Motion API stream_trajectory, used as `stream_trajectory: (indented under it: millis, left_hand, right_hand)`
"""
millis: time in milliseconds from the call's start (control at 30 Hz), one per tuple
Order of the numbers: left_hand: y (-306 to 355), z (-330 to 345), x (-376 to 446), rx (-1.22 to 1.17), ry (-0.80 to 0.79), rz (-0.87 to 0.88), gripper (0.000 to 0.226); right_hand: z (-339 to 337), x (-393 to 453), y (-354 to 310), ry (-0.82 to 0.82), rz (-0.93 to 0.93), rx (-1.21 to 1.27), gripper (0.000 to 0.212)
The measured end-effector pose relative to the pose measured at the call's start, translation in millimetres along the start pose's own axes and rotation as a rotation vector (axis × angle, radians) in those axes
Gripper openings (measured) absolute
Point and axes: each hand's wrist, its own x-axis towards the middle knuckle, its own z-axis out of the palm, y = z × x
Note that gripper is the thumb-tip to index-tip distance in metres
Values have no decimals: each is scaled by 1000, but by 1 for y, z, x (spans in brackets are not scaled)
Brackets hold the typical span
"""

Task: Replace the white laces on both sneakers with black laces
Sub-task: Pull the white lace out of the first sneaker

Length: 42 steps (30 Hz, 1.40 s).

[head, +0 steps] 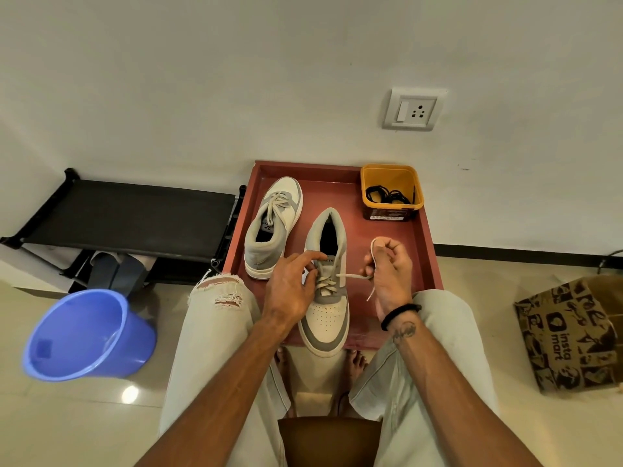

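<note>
Near sneaker (326, 298) on the red tray (425, 251), white lace (350, 276) drawn out to the right.

The near sneaker lies toe toward the person, its lace still threaded through the lower eyelets. The right hand (391, 274) has its fingers curled round the free lace, which runs taut from the eyelets and loops over the thumb. The left hand (292, 284) rests on the sneaker's left side, fingers bent onto the lacing. The second sneaker (272, 227), fully laced in white, sits just beside it at the tray's left rear. Black laces (387, 194) lie coiled in the yellow tub (391, 173) at the right rear corner. A blue bucket (84, 335) stands on the floor to the left, a printed paper bag (569, 335) to the right.
</note>
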Motion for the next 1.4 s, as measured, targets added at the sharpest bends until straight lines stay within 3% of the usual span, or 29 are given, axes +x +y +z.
stream_trajectory:
  millis: [133,233,300,400,500,567,667,767,833,933,1100,1233,1400]
  left_hand:
    - [4,0,-2,32,10,27,31]
    - [10,-2,-4,133,15,95,24]
    - [14,-2,-6,228,2,151,24]
    - [17,-1,-6,268,-36,161,23]
    - [15,-2,-5,215,-70,120,18]
    - [12,0,-5,172,-108,103,15]
    - [11,4,-3,64,-192,71,14]
    - [14,-2,1,-63,-291,-82,21]
    - [12,-7,3,-117,-301,-199,42]
    - [8,-14,2,-79,-298,-206,66]
    - [3,-18,9,24,-297,-223,38]
    - [-1,-19,5,-17,-159,-276,26]
    - [6,-19,1,70,-75,-45,39]
  right_hand:
    - [-4,2,3,125,-3,-61,5]
    - [-8,5,8,207,-107,-329,18]
    - [-8,0,9,110,-220,-598,41]
    - [-5,-10,8,-175,-455,-896,62]
    - [-4,-13,13,-445,-416,-1004,67]
    - [-4,-14,16,-521,-359,-1085,67]
    - [-6,-13,17,-520,-352,-1081,65]
    - [-6,-11,17,-504,-366,-1091,63]
    - [-6,-10,18,-505,-374,-1104,63]
    - [-7,-9,20,-493,-379,-1108,60]
    - [-7,-6,22,-469,-398,-1132,52]
    - [-6,-8,20,-470,-410,-1121,52]
    - [-6,-8,23,-478,-398,-1124,54]
